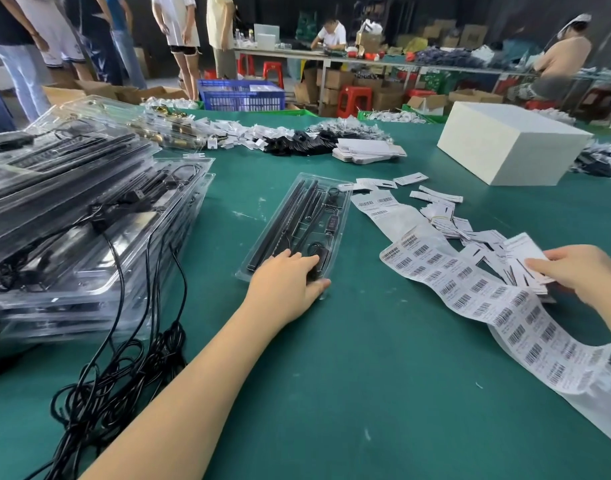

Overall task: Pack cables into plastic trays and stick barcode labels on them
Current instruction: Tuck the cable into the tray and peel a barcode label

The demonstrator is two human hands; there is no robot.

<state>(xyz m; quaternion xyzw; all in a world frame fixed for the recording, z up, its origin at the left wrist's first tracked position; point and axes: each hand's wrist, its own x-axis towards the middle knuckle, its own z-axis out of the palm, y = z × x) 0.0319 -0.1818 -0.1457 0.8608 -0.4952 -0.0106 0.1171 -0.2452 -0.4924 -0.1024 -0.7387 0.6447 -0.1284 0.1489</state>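
Clear plastic tray (305, 220) at centre frame, lying flat on the green table (349, 358). Long axis running from lower left to upper right of the frame, black strips and coiled cable already seated inside. Left hand (290, 277) resting palm-down on the near, lower end of the tray, fingers fairly straight and laid close together across the plastic, thumb along the tray's lower right corner. Pressing or steadying rather than gripping, by the look of it.

Right hand (574, 271) at the right edge of the frame, well apart from the tray, fingers curled on a small white card (525, 254) from the loose pile there, thumb side hidden. Barcode label sheet (453, 282) trailing from beside the tray's upper right end down to the lower right corner, passing between tray and right hand and just beside that hand.

Likely step in hand: fetching a card or label for the packed tray. Tray left of the right hand's fingers, across the label sheet; the sheet nearer than the tray. Free upper end of the tray pointing away from both hands.

Stack of filled trays (89, 220) at left of frame, loose black cables (124, 368) spilling below it. White box (511, 143) at upper right.
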